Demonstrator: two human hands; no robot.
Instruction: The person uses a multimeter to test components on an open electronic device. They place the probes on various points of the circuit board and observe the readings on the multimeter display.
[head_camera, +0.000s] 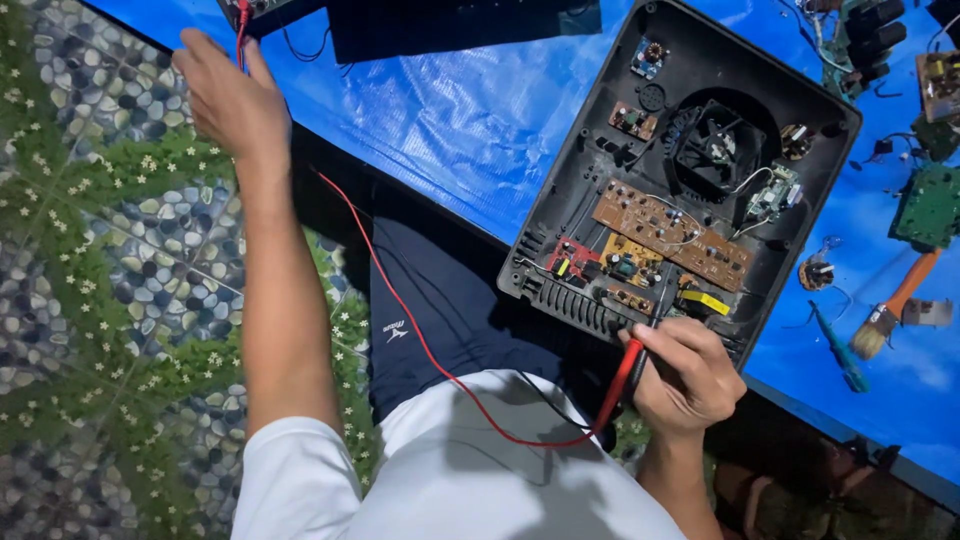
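An opened black appliance base (560, 225) lies on a blue sheet, showing a brown circuit board (672, 232), a fan (718, 148) and small boards. My right hand (688, 375) holds a red probe (624, 382) and a black probe, tips down at the base's near edge by a yellow part (706, 301). A red lead (420, 345) runs from the probe across my lap up to a dark device (262, 12) at the top left. My left hand (225, 95) reaches to that device, fingers at the lead's plug.
A blue sheet (450, 120) covers the work surface. At the right lie a green circuit board (928, 205), an orange-handled brush (895, 305), a teal screwdriver (838, 352) and loose parts. A pebble-and-flower patterned floor mat (110, 300) spreads on the left.
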